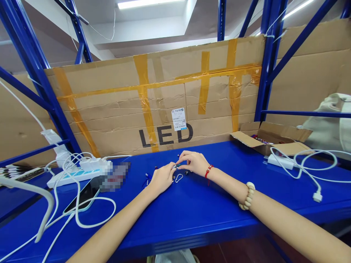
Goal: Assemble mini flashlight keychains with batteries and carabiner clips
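Observation:
My left hand (pixel 163 178) and my right hand (pixel 194 163) meet above the blue shelf top, fingertips pinched together. Between them is a small shiny piece (pixel 176 166) with a greenish tint, too small to name; both hands seem closed on it. Just below the fingers lies a silver carabiner (pixel 179 178). A small dark piece (pixel 187 172) rests beside it, under my right hand. To the left of my left hand is a dark blue, cord-like item (pixel 147 179). My palms and some fingers are hidden from this angle.
At left, a white power strip (pixel 74 178) with tangled white cables and a phone (pixel 83 195) occupy the shelf. An open cardboard box (pixel 270 137) and a white adapter (pixel 280 162) with coiled cable are at right. Cardboard (pixel 115 120) walls the back between blue posts.

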Available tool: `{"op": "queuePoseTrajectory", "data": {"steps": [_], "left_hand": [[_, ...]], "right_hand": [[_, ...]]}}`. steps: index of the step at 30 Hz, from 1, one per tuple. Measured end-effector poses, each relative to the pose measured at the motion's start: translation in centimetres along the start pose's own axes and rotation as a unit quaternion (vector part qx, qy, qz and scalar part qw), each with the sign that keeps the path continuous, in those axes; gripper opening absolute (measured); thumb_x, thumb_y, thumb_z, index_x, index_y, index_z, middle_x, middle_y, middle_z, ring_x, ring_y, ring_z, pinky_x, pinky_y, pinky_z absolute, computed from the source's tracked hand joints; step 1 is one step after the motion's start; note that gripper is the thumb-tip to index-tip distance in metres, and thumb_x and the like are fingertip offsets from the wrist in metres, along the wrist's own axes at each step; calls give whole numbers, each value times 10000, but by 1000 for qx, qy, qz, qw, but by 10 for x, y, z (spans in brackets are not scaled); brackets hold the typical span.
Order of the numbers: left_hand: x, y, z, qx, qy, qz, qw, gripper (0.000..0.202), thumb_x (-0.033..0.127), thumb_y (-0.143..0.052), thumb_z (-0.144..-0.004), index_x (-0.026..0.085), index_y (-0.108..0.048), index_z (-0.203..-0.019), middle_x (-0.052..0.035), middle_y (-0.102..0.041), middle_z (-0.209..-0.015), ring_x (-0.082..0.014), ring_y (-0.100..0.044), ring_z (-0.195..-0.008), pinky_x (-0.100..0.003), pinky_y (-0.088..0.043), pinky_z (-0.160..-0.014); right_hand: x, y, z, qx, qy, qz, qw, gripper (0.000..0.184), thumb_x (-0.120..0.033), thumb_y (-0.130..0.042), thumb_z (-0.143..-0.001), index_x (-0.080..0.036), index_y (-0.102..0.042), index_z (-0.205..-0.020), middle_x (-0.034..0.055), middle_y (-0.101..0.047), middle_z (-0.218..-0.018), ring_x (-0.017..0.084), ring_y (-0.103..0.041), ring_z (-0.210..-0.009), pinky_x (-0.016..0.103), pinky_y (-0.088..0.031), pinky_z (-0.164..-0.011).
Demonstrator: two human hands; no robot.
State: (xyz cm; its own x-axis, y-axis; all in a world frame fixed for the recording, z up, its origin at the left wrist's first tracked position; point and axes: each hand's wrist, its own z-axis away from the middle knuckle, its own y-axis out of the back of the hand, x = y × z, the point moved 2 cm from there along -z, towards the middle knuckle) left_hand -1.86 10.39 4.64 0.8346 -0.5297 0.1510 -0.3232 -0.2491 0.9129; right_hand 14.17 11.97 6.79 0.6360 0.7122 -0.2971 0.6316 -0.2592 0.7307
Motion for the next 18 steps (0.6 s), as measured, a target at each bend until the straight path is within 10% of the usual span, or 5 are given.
{"op": "queuePoseTrajectory", "data": {"steps": [18], "left_hand": [[-4, -4, -1, -50, -33, 77, 995, 223, 288, -281, -905, 240, -489, -969, -13, -627, -903, -172, -594, -779, -238, -400, -653]], "right_hand": [[3, -4, -1, -28, 22, -6, 999, 85, -205, -735, -652, -213, -688, -723, -35, -606, -782, 48, -458, -529, 173, -298, -507]]}}
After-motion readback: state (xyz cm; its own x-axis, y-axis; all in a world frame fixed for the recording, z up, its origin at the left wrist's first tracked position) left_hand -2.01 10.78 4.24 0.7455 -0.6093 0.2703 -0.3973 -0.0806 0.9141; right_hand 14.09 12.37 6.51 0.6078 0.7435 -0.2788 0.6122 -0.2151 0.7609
